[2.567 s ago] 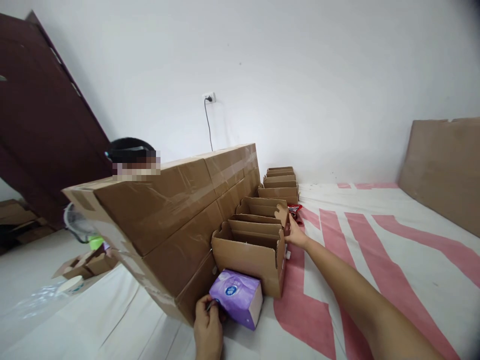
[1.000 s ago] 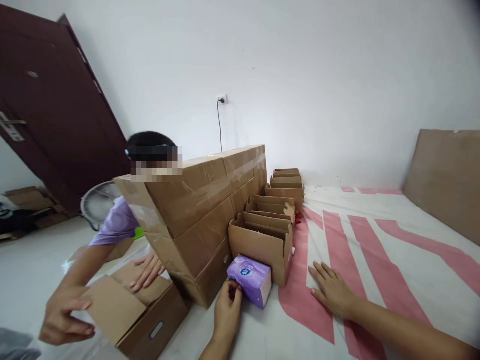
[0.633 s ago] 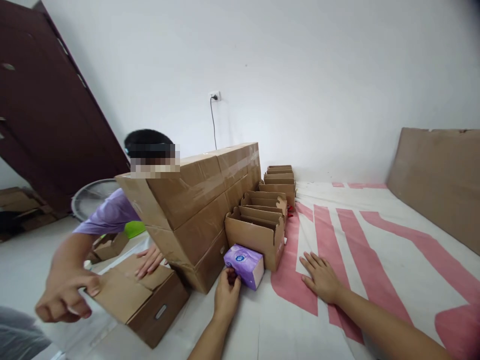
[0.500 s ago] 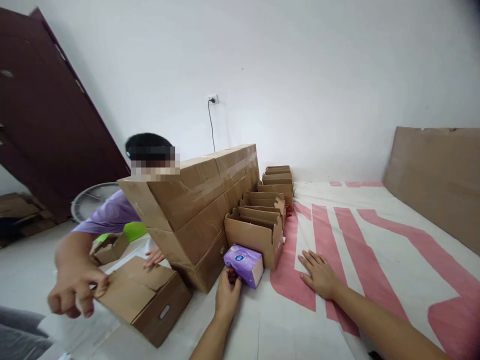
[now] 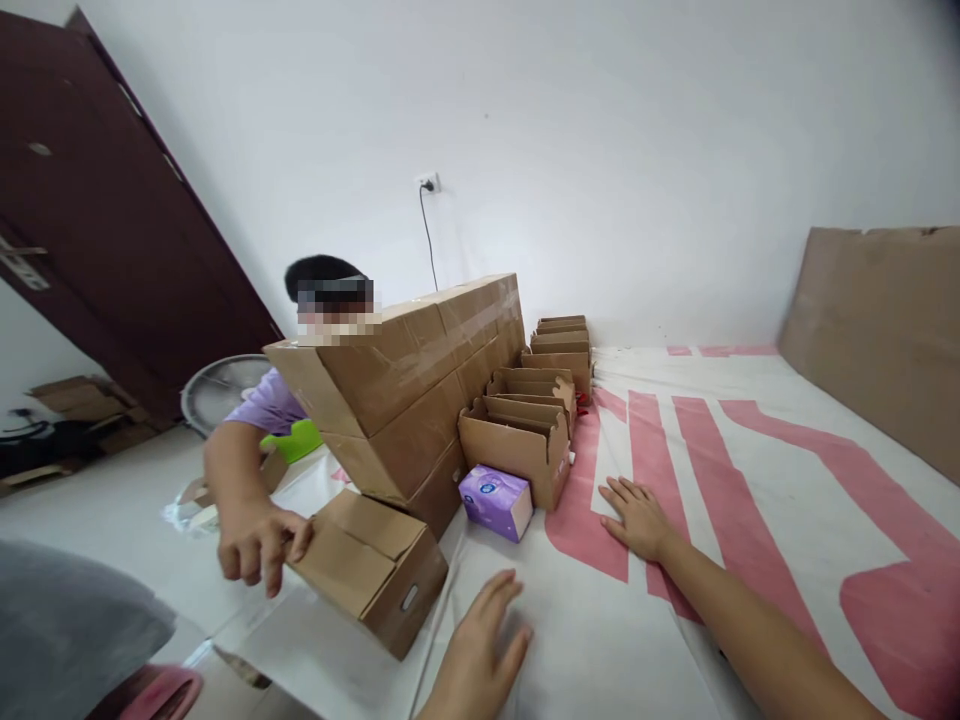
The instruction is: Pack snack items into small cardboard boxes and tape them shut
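My left hand (image 5: 484, 650) hovers over the near part of the table, fingers apart and holding nothing. Just beyond it lies a purple tissue pack (image 5: 496, 502), set against the end of the row of open cardboard boxes. My right hand (image 5: 637, 518) rests palm down on the pink-printed white sheet, fingers spread. To the left, a co-worker's hand (image 5: 262, 545) touches the corner of a closed cardboard box (image 5: 375, 570), which stands beside my left hand.
Stacked taped cartons (image 5: 405, 400) form a wall between me and the co-worker. Behind the tissue pack runs a row of open cardboard boxes (image 5: 514, 450). A large cardboard sheet (image 5: 877, 340) stands at the right. A fan (image 5: 225, 390) and a green bin (image 5: 294, 440) are at the left.
My left hand has let go of the tissue pack and drawn back toward me. The closed box has come nearer to my left hand, with the co-worker's hand at its corner.
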`<action>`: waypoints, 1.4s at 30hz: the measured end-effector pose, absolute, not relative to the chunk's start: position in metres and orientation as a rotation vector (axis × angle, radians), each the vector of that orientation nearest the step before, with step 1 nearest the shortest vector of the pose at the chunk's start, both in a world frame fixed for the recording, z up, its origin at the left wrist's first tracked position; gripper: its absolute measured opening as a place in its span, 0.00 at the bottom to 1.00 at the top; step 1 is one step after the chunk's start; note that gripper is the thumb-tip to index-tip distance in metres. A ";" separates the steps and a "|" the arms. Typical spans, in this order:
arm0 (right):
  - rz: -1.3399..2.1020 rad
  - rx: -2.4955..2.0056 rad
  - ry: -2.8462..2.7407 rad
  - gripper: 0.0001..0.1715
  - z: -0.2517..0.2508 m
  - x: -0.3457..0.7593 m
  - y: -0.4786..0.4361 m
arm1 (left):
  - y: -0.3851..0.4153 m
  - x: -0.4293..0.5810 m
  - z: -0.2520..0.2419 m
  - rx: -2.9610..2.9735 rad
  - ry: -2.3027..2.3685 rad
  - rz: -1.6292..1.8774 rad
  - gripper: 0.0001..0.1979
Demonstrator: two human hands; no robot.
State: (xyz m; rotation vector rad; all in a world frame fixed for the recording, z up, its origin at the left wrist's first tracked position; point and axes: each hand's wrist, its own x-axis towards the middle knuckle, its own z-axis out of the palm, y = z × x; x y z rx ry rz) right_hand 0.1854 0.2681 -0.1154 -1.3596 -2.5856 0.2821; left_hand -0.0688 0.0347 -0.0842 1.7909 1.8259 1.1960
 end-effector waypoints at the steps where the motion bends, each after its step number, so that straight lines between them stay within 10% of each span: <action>1: 0.284 -1.361 -2.586 0.37 -0.115 0.185 0.268 | 0.017 -0.068 -0.077 1.856 1.770 1.316 0.15; 6: 0.291 -1.364 -2.588 0.37 -0.114 0.185 0.268 | -0.029 -0.109 -0.028 1.936 2.095 1.942 0.10; 13: 0.299 -1.383 -2.592 0.37 -0.109 0.185 0.265 | -0.003 -0.158 -0.034 2.378 2.411 1.172 0.24; 33: 0.264 -1.392 -2.603 0.38 -0.112 0.185 0.267 | 0.013 0.017 -0.040 2.460 2.342 1.265 0.16; 42: 0.265 -1.386 -2.599 0.38 -0.113 0.186 0.268 | 0.015 -0.064 -0.007 2.372 1.933 1.358 0.11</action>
